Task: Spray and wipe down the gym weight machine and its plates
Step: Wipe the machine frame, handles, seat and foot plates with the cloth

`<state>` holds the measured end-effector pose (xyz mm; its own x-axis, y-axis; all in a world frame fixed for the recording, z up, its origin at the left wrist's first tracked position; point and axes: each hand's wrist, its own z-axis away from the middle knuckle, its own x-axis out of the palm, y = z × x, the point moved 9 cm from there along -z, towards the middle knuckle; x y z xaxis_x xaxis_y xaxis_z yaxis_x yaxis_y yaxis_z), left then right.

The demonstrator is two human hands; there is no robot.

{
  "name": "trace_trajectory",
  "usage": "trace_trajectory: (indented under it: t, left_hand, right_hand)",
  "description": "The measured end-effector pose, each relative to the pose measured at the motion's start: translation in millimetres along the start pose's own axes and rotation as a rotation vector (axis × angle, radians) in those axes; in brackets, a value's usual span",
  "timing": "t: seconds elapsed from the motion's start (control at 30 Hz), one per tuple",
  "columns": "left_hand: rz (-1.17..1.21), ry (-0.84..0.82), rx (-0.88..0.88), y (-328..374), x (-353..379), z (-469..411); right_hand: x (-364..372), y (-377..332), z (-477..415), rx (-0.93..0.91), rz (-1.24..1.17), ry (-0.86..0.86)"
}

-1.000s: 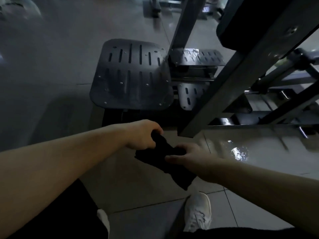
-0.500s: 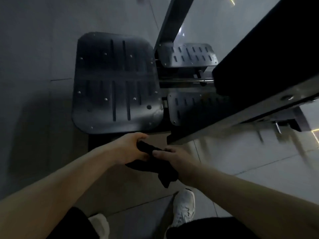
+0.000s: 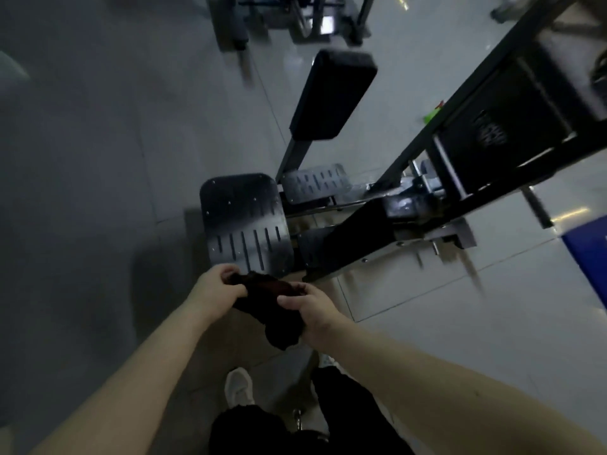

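Left hand and right hand both grip dark cloth, fingers curled; slotted footplate just beyond.

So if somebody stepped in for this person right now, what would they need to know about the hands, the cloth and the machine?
Left hand and right hand: both grip the dark cloth, bunched between them in the air, off the machine.
The slotted footplate lies just ahead of the hands; the black pad is further out.
A small green thing on the floor beside the machine's frame may be the spray bottle; too small to tell.
Done: unclear. The footplate has a sheen, perhaps wet.
Left: wipe footplate, pad and frame. No weight plates clearly in view.
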<state>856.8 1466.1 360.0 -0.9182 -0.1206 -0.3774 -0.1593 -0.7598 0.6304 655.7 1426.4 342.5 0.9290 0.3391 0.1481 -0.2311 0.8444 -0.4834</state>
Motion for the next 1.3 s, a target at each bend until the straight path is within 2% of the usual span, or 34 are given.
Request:
trace_trajectory:
  t: [0.1, 0.2, 0.33, 0.4, 0.57, 0.63, 0.73, 0.83, 0.97, 1.07, 1.13, 1.2, 1.23, 1.3]
  left_hand:
    - [0.034, 0.017, 0.044, 33.6, -30.3, 50.5]
    - [0.069, 0.013, 0.163, 65.2, -49.9, 75.1]
    - [0.097, -0.012, 0.240, 92.5, -57.8, 78.3]
    - [0.120, -0.047, 0.247, 102.1, -52.3, 82.0]
    - [-0.022, -0.200, 0.432, 150.5, -13.3, 102.9]
    - [-0.070, -0.268, 0.478, 168.4, 8.3, 101.6]
    - [-0.184, -0.278, 0.540, 195.4, 40.2, 90.2]
    - [-0.208, -0.205, 0.537, 227.0, 65.9, 68.4]
    - [-0.165, -0.115, 0.492, 264.3, 96.0, 25.5]
    - [-0.154, -0.081, 0.444, 286.4, 121.4, -11.0]
    - [-0.176, -0.084, 0.407, 295.4, 139.3, -33.1]
    - [-0.217, -0.112, 0.357, 298.2, 153.7, -50.7]
    - [-0.246, -0.131, 0.352, 299.5, 158.3, -55.9]
    - [-0.279, -0.150, 0.346, 298.0, 160.2, -66.3]
  right_hand:
    - [34.1, -19.1, 63.7, 0.043, 0.070, -0.105]
    - [56.2, -32.7, 98.2, 0.042, 0.030, -0.151]
    - [55.7, -57.1, 116.2, -0.078, -0.144, -0.062]
    - [52.1, -62.2, 122.8, -0.111, -0.235, -0.072]
    - [25.4, -70.2, 132.7, -0.173, -0.517, -0.085]
    - [4.0, -80.6, 130.8, -0.249, -0.549, 0.021]
    - [-49.6, -91.8, 120.5, -0.337, -0.458, 0.290]
    - [-109.7, -119.9, 120.3, -0.417, -0.287, 0.461]
    - [-191.7, -205.9, 130.2, -0.611, 0.118, 0.666]
    - [-238.7, -265.4, 99.9, -0.687, 0.474, 0.813]
    - [-253.8, -273.7, 61.7, -0.668, 0.566, 0.837]
    - [-237.1, -257.6, 36.4, -0.674, 0.635, 0.821]
    - [-215.5, -247.6, 35.4, -0.736, 0.691, 0.773]
    - [-173.9, -230.8, 43.4, -0.897, 0.844, 0.571]
